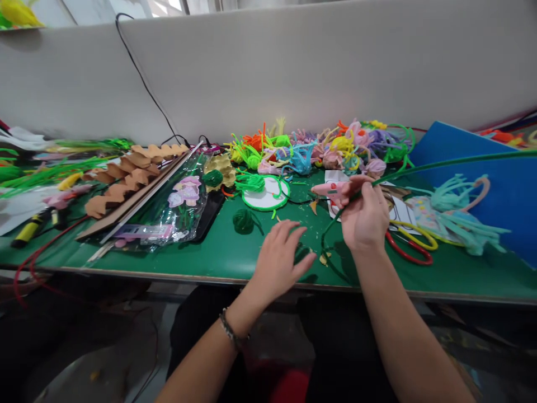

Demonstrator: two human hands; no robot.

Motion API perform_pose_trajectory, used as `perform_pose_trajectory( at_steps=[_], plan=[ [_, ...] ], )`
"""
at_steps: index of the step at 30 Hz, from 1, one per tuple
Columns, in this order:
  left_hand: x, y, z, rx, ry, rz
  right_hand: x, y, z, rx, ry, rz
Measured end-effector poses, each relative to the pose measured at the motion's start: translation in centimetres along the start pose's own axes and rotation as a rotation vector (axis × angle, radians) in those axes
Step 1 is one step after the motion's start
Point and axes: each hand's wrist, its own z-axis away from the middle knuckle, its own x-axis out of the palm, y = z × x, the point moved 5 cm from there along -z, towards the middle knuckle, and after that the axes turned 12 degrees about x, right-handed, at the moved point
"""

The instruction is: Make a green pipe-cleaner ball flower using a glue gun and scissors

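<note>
My right hand [364,215] is closed on a long dark green fuzzy stem [451,162], which runs off to the right edge and hangs down in a curve to the table on the other side. My left hand [282,254] hovers over the front of the table with its fingers apart and nothing in them. A dark green ball [243,221] lies to the left of it. Behind, a white disc [265,193] with a bright green rim carries a green bundle. Just beyond my right hand is a pink tool [331,190], partly hidden by the fingers.
Red-handled scissors [409,252] lie right of my right wrist. Colourful fuzzy bundles [302,157] line the back of the green table [176,262]. A blue board [474,179] leans at right; plastic-wrapped goods [184,196], wavy brown card [121,182] and cables are at left.
</note>
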Motion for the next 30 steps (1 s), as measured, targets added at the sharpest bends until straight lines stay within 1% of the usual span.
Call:
perform_pose_trajectory(
  at_steps=[1, 3, 5, 6, 8, 10, 12, 14, 18, 21, 23, 25, 27, 28, 29, 30],
  plan=[
    [0.8, 0.6, 0.0, -0.013, -0.042, 0.034, 0.3, 0.1, 0.1, 0.043, -0.035, -0.051],
    [2.0, 1.2, 0.1, -0.085, -0.104, 0.106, 1.0, 0.3, 0.3, 0.159, -0.101, -0.194],
    [2.6, 1.3, 0.2, -0.143, -0.135, 0.151, 1.5, 0.6, 0.6, 0.275, -0.131, -0.348],
    [2.7, 1.3, 0.2, -0.144, -0.151, 0.163, 1.8, 0.6, 0.7, 0.32, -0.133, -0.409],
    [3.0, 1.6, 0.2, -0.073, -0.215, 0.179, 2.1, 0.6, 1.0, 0.367, -0.125, -0.488],
    [3.3, 2.2, 0.3, 0.073, -0.323, 0.181, 2.2, 0.6, 1.1, 0.368, -0.128, -0.505],
    [3.6, 2.6, 0.6, 0.204, -0.411, 0.159, 2.0, 0.7, 0.9, 0.338, -0.143, -0.47],
    [3.6, 2.7, 0.7, 0.274, -0.448, 0.134, 1.5, 0.8, 0.4, 0.29, -0.149, -0.413],
    [2.5, 2.2, 0.7, 0.301, -0.425, 0.15, -0.1, 0.7, -0.8, 0.185, -0.112, -0.292],
    [1.2, 1.6, 0.7, 0.312, -0.382, 0.258, -1.0, 0.5, -1.2, 0.136, -0.106, -0.159],
    [0.5, 1.5, 0.8, 0.338, -0.389, 0.392, -1.0, 0.7, -1.3, 0.134, -0.13, -0.037],
    [0.1, 1.5, 1.0, 0.345, -0.437, 0.527, -0.6, 1.2, -1.0, 0.158, -0.163, 0.11],
    [-0.3, 1.4, 1.2, 0.3, -0.471, 0.602, 0.0, 1.7, -0.7, 0.161, -0.188, 0.317],
    [-0.6, 1.2, 1.1, 0.258, -0.456, 0.609, 0.4, 1.9, -0.4, 0.138, -0.196, 0.451],
    [-0.9, 0.9, 1.0, 0.208, -0.414, 0.601, 0.8, 2.0, -0.2, 0.1, -0.205, 0.602],
    [-1.3, 0.3, 0.9, 0.15, -0.344, 0.583, 1.2, 2.1, 0.1, 0.056, -0.218, 0.758]
  ],
)
